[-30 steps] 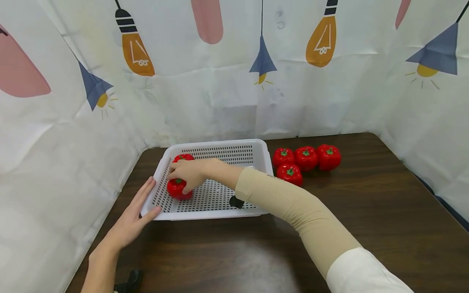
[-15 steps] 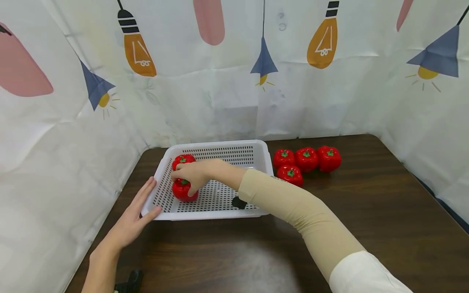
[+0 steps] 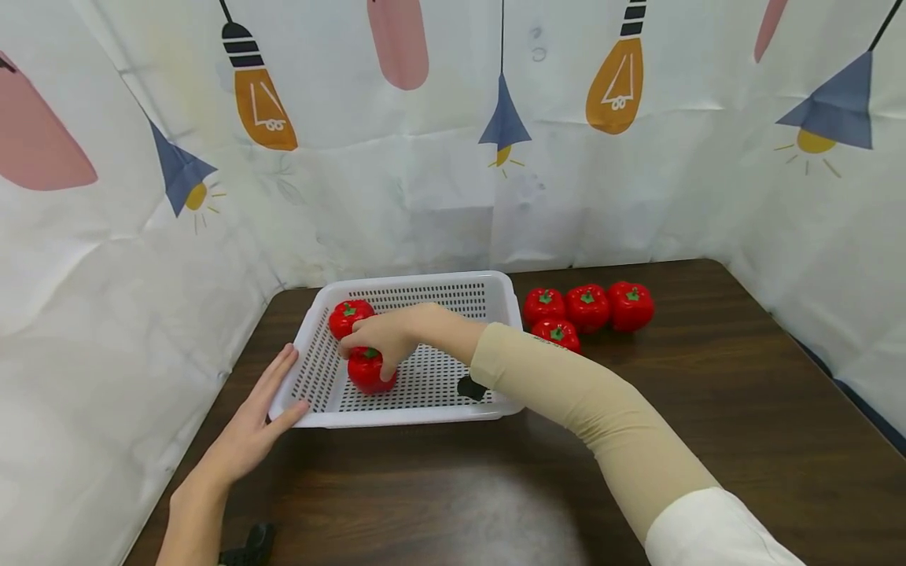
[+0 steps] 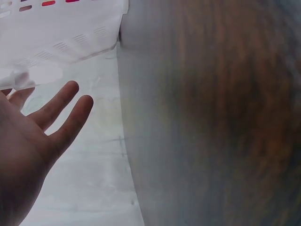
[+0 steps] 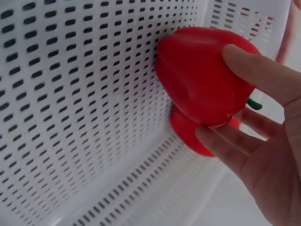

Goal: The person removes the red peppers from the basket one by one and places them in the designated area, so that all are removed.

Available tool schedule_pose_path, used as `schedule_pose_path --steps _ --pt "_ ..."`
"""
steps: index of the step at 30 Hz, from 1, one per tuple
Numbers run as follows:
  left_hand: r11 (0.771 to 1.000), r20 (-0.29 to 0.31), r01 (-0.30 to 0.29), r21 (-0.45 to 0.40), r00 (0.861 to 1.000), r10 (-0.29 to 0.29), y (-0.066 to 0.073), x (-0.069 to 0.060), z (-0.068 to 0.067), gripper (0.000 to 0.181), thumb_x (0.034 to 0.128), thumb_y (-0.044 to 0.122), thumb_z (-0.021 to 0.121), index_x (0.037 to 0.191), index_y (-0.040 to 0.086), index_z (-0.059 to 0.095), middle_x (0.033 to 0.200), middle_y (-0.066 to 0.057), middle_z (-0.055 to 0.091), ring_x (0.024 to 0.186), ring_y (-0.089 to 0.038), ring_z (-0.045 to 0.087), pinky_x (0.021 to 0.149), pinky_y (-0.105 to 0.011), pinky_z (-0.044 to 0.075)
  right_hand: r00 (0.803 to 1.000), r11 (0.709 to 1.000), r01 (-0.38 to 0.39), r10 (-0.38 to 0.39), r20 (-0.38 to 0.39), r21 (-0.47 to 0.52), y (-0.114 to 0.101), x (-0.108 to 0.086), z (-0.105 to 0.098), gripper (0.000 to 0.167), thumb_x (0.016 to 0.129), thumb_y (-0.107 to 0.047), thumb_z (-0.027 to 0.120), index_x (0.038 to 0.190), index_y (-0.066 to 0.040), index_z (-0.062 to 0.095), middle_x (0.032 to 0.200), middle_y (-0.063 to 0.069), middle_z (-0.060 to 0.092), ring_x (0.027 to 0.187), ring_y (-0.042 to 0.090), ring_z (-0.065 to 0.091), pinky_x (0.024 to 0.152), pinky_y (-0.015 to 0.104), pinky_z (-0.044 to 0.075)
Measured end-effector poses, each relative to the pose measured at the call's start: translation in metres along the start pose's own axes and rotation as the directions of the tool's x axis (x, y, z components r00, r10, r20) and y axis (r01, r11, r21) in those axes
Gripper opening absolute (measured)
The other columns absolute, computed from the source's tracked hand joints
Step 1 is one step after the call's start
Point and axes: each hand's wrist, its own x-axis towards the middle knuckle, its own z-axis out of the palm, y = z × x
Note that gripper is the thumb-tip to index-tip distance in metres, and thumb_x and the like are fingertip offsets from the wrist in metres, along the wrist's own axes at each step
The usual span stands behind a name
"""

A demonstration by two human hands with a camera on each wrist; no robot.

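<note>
A white perforated basket (image 3: 418, 415) stands on the table with two red bell peppers in its left half. My right hand (image 3: 385, 334) reaches in and grips the nearer bell pepper (image 3: 368, 373). In the right wrist view, the thumb and fingers pinch this bell pepper (image 5: 202, 70) from both sides, its green stem toward the palm. Behind it, partly covered, is the second bell pepper (image 5: 188, 134), seen in the head view as the farther bell pepper (image 3: 347, 317). My left hand (image 3: 244, 436) rests against the basket's left end with fingers extended; the left wrist view shows the fingers (image 4: 70, 122) spread.
Several more red bell peppers (image 3: 587, 308) sit in a cluster just right of the basket. A black patch (image 3: 470, 387) shows near the right forearm. A dark object (image 3: 251, 545) lies by the left wrist. White printed cloth (image 3: 453, 181) hangs behind the brown table (image 3: 425, 503).
My right hand has shifted right inside the basket, bringing the nearer bell pepper with it, away from the left wall. The left hand has kept its place on the basket.
</note>
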Motion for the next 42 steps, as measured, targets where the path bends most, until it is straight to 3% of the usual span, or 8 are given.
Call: schedule_pose_path --steps 6,15,27,38,42 --pt "0.999 -0.009 -0.045 0.0 0.999 0.045 -0.001 0.001 0.0 0.079 0.0985 0.013 0.066 0.165 0.016 0.023 0.171 -0.004 0.012 0.149 0.0 0.013 0.104 -0.008 0.014 1.0 0.999 0.005 -0.006 0.021 0.044 0.006 -0.012 -0.002 0.085 0.08 -0.019 0.089 0.153 -0.025 0.045 0.145 -0.003 0.047 0.132 0.014 0.037 0.088 0.025 0.052" --pt "0.998 -0.01 -0.059 -0.007 0.998 0.059 -0.002 0.002 0.0 0.08 0.098 0.011 0.066 0.165 0.016 0.023 0.171 -0.003 0.012 0.149 0.0 0.012 0.105 -0.008 0.014 1.0 0.999 0.007 -0.008 0.021 0.051 0.012 -0.037 -0.007 0.076 0.082 -0.017 0.086 0.147 -0.027 0.049 0.139 -0.003 0.047 0.128 0.014 0.038 0.085 0.025 0.052" --pt "0.998 -0.013 -0.066 -0.009 0.998 0.066 -0.004 0.001 0.0 0.081 0.0977 0.009 0.066 0.165 0.015 0.022 0.171 -0.001 0.011 0.149 -0.001 0.012 0.104 -0.007 0.014 0.997 0.997 0.042 -0.038 -0.06 0.069 0.021 -0.083 -0.014 0.074 0.081 -0.016 0.087 0.145 -0.026 0.051 0.141 -0.001 0.048 0.127 0.016 0.043 0.086 0.027 0.053" --pt "0.999 -0.012 -0.054 -0.002 0.998 0.054 -0.004 0.001 0.001 0.081 0.0978 0.01 0.066 0.165 0.016 0.023 0.171 -0.003 0.011 0.149 0.0 0.012 0.104 -0.007 0.014 0.985 0.983 0.094 -0.068 -0.161 0.155 0.036 -0.122 -0.017 0.075 0.078 -0.017 0.09 0.142 -0.021 0.052 0.139 -0.003 0.05 0.126 0.015 0.045 0.085 0.025 0.053" --pt "0.999 -0.007 -0.041 0.001 0.999 0.041 -0.003 0.001 0.001 0.081 0.0984 0.012 0.066 0.166 0.018 0.022 0.171 -0.001 0.01 0.149 0.001 0.012 0.103 -0.007 0.014 0.98 0.986 0.09 -0.061 -0.191 0.142 0.041 -0.138 -0.016 0.074 0.078 -0.018 0.09 0.141 -0.024 0.052 0.141 -0.004 0.048 0.127 0.014 0.044 0.086 0.024 0.053"
